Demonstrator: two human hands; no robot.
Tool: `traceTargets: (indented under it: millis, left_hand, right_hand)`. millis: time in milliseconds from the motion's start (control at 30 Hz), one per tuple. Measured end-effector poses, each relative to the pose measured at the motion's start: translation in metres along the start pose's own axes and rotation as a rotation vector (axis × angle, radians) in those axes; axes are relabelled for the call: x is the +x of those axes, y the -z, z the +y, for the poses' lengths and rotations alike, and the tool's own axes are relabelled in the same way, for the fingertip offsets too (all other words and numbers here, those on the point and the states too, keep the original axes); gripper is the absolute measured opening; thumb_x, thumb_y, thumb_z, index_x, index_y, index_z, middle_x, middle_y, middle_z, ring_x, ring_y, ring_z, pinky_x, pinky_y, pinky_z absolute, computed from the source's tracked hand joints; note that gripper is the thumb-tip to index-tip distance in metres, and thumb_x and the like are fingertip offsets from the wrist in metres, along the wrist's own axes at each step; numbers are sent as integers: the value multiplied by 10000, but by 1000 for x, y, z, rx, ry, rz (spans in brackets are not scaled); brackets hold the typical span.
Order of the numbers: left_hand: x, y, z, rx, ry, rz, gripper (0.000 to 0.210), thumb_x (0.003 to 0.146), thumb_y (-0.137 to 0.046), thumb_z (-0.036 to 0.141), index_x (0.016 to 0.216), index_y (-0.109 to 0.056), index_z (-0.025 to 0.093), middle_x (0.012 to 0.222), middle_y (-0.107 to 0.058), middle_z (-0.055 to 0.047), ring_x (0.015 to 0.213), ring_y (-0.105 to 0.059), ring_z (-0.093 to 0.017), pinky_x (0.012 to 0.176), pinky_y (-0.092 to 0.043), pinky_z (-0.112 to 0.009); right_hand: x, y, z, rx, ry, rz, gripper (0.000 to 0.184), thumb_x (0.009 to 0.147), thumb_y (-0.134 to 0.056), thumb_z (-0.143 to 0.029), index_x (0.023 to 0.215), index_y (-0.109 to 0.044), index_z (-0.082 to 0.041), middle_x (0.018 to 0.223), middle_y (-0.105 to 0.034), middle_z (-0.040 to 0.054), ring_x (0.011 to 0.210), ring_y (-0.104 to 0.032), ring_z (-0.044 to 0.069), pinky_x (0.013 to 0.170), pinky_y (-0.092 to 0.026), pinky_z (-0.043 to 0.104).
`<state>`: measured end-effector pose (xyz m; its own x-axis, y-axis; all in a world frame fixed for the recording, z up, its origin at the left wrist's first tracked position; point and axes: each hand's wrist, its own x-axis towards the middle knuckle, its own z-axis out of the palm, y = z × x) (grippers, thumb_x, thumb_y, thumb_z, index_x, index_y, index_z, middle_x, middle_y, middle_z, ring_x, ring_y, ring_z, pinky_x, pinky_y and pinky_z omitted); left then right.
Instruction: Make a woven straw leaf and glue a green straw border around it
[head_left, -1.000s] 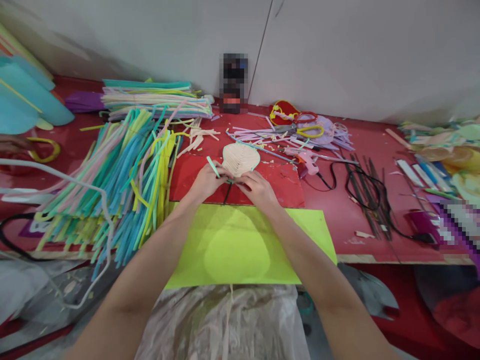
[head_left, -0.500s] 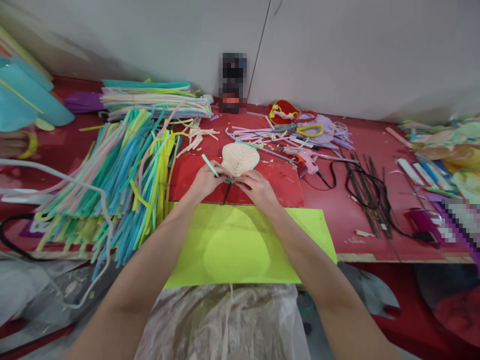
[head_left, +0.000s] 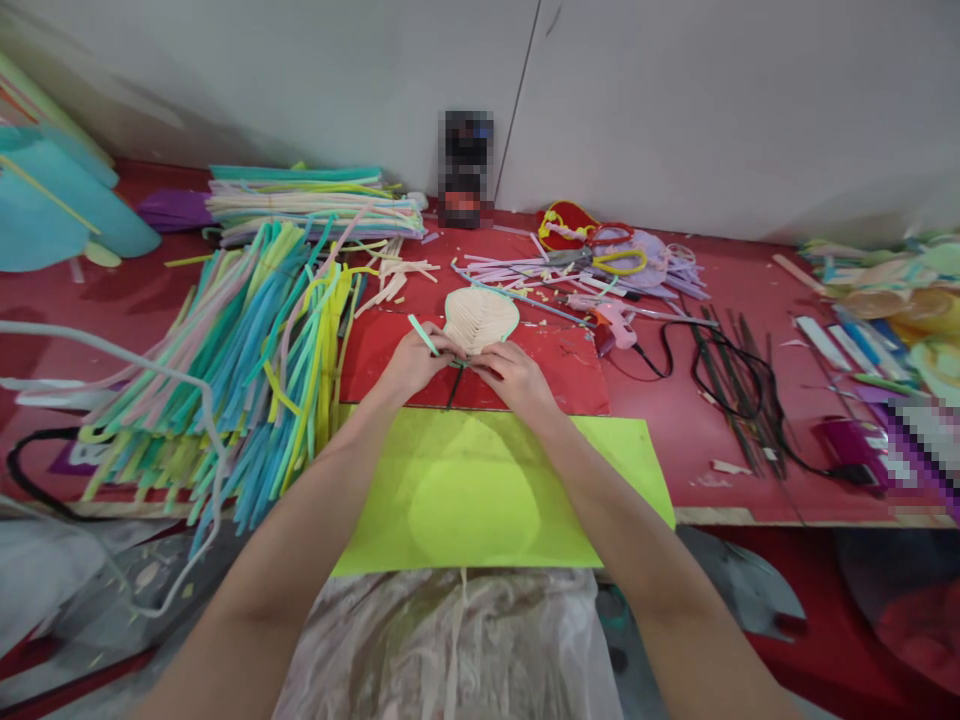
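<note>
A cream leaf shape (head_left: 480, 316) with ribbed rows and a mint-green edging lies on a red board (head_left: 551, 375). Its lower end is pinched between the fingertips of my left hand (head_left: 421, 360) and my right hand (head_left: 514, 374). Out of my left hand a mint-green pipe cleaner (head_left: 424, 334) sticks up to the left; part of it is hidden by the fingers. A dark thin stem (head_left: 454, 387) points down toward me from between both hands. The fingers hide where stem, pipe cleaner and leaf meet.
Bundled coloured pipe cleaners (head_left: 247, 320) lie left. Behind the leaf are scissors (head_left: 619, 262) and purple strips (head_left: 502, 268). A pink glue gun (head_left: 616, 326) with a black cord rests right, beside dark thin rods (head_left: 739, 400). A yellow-green sheet (head_left: 472, 500) lies nearest me.
The other person's hand with a yellow band at the left edge has gone out of view. My hands stay at the leaf's base with hardly any movement.
</note>
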<state>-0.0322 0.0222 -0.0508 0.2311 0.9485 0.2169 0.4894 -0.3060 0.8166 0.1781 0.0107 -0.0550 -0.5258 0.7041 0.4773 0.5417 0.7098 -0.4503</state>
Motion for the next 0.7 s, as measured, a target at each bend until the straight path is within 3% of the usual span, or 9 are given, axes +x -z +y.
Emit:
traceTargets:
  millis: [700]
  left_hand:
    - [-1, 3, 6, 56, -6, -6, 206, 758, -653, 63, 791, -766, 233, 864, -585, -11, 845, -594, -152, 866, -486, -320]
  right_hand:
    - [0, -1, 0, -2, 27, 33, 156, 929, -563, -226, 1008, -697, -217, 959, -663, 72, 941, -594, 202, 849, -513, 356]
